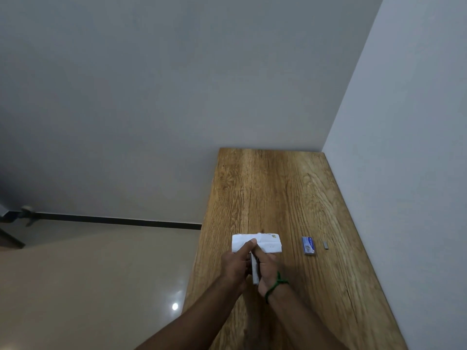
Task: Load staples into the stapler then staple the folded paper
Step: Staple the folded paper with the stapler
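Note:
A white folded paper point(267, 242) lies on the wooden table point(278, 193), partly covered by my hands. Between both hands is a slim silver stapler point(254, 272), pointing away from me toward the paper. My left hand point(236, 265) grips it from the left, thumb reaching over the paper's near edge. My right hand point(265, 269), with a green cord on the wrist, closes on it from the right. The stapler's front end is hidden by my fingers. A blue staple box point(308, 245) lies to the right, with a small grey strip of staples point(325, 244) beside it.
The table stands against a white wall point(404, 147) on its right and at its far end. Its left edge drops to a glossy beige floor point(101, 286). A door handle point(26, 214) shows at far left.

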